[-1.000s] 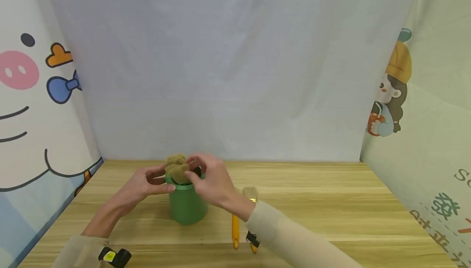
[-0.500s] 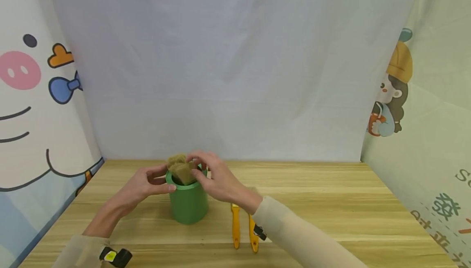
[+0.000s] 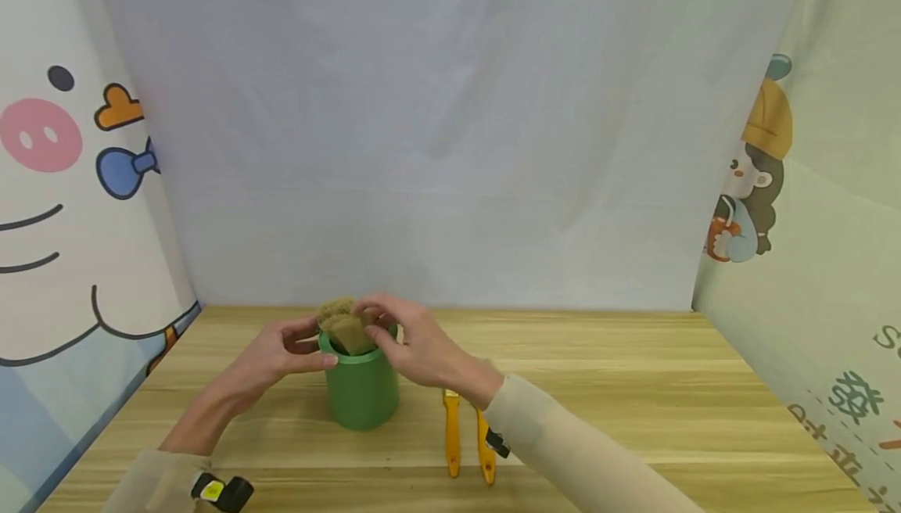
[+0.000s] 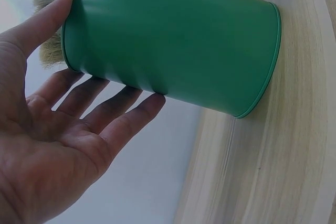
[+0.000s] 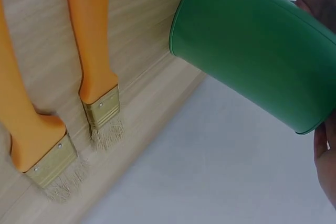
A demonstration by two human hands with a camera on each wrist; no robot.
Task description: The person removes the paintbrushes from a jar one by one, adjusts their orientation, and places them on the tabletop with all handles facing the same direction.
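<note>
A green cylindrical cup [image 3: 362, 396] stands upright on the wooden table, with bristle heads of paintbrushes [image 3: 345, 331] sticking up out of it. Their handles are hidden inside. My left hand [image 3: 278, 353] holds the cup from the left; in the left wrist view its thumb lies at the rim and the fingertips touch the cup's side [image 4: 173, 35]. Over the right part of the opening, my right hand [image 3: 425, 349] pinches the bristles of the front paintbrush between thumb and fingers. That pinch is out of sight in the right wrist view, where the cup [image 5: 252, 45] covers much.
Two orange-handled paintbrushes lie right of the cup, bristles away from me: a narrower one [image 5: 92, 35] and a wider one [image 5: 37, 140]. My right forearm partly covers them in the head view. A pale curtain [image 3: 450, 145] hangs behind the wooden table [image 3: 598, 388].
My right hand has shifted slightly right with the front paintbrush's bristles, then stayed almost still. Its forearm now covers less of the orange handles. The left hand and cup have hardly moved.
</note>
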